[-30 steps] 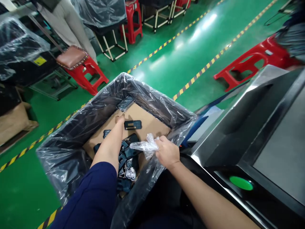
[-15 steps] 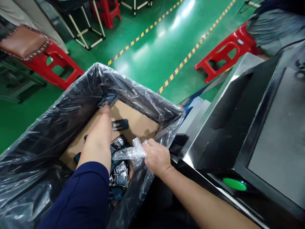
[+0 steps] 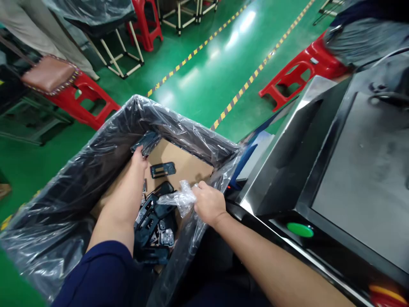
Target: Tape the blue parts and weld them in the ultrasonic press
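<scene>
Inside a large bin lined with clear plastic film [image 3: 179,121], my left hand [image 3: 139,157] reaches to the far left corner. Its fingers are closed on dark plastic parts [image 3: 147,142], glossy and partly hidden by the hand. My right hand [image 3: 209,204] is above the bin's right side, in a fist around a crumpled clear plastic bag [image 3: 183,198]. Below the bag lies a heap of dark plastic casings [image 3: 150,221] mixed with silvery pieces [image 3: 166,237]. One flat dark frame with slots [image 3: 162,169] rests alone on the brown cardboard [image 3: 188,160].
At right stands a black and metal machine [image 3: 361,179] with a green button [image 3: 300,230], close to the bin. Red stools [image 3: 297,79] stand beyond, one at left with a brown cushion [image 3: 51,74]. Yellow-striped tape [image 3: 236,99] marks the green floor. People's legs show at upper left.
My view has shifted a little, bringing more of the heap into sight. My left hand stays at the corner with the dark parts, its forearm lower. My right hand still grips the bag.
</scene>
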`<move>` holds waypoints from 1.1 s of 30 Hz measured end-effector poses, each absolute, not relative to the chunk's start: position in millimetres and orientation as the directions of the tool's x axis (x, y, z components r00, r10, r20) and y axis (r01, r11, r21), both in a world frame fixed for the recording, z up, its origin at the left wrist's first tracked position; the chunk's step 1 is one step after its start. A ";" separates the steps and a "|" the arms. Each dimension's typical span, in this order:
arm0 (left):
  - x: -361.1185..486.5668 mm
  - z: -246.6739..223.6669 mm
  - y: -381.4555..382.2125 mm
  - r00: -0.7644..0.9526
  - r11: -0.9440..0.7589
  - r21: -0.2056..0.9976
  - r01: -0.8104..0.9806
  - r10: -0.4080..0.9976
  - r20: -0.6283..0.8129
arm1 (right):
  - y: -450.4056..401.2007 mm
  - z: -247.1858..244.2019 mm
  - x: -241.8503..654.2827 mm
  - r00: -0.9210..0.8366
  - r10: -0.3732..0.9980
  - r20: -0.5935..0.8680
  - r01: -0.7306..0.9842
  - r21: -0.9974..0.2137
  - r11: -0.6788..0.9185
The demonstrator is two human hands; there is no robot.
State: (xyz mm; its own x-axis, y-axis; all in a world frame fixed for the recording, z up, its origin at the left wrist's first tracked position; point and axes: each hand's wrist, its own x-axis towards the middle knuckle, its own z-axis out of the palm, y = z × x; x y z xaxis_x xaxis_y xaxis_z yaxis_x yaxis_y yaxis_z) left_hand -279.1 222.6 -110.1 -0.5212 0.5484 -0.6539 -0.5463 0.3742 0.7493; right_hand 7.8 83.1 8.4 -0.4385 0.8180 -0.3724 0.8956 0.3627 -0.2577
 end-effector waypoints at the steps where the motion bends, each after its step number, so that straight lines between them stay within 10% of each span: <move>1: -284.4 -104.1 206.5 -0.512 0.387 0.736 -0.556 0.537 -0.670 | 83.2 9.0 7.4 -0.437 0.819 -0.372 0.896 -0.256 0.362; 12: -313.6 -86.5 -21.4 -0.389 0.833 0.405 -0.376 0.255 -0.885 | 77.9 7.3 2.8 -0.393 0.859 -0.328 0.919 -0.166 0.357; 20: -304.0 -90.1 -58.9 -0.637 0.929 0.344 0.135 0.347 -0.688 | 75.0 6.2 2.6 -0.379 0.884 -0.274 0.924 -0.167 0.345; 23: -302.9 -85.5 -52.3 -0.538 0.742 0.408 0.532 0.669 -0.513 | 74.9 8.3 2.5 -0.379 0.885 -0.271 0.923 -0.176 0.342; 25: -300.7 -84.4 -47.7 -0.157 0.341 0.398 0.852 0.891 -0.427 | 74.9 10.0 2.4 -0.380 0.883 -0.275 0.923 -0.182 0.341; 28: -292.0 -84.3 -40.9 0.330 -0.178 0.339 0.924 0.821 -0.466 | 75.1 12.5 2.0 -0.375 0.881 -0.289 0.925 -0.180 0.335; 33: -271.4 -83.1 -25.6 0.341 -0.271 0.209 0.940 0.781 -0.522 | 75.8 14.5 1.4 -0.379 0.871 -0.314 0.924 -0.178 0.338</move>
State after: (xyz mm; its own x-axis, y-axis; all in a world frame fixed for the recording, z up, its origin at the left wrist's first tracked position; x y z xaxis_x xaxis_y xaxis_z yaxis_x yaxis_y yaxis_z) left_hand -271.4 -25.6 -83.1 0.3415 0.7814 -0.5224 0.9396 -0.2710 0.2088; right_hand 1.4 75.8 14.5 -0.3785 0.8709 -0.3136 0.9243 0.3375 -0.1783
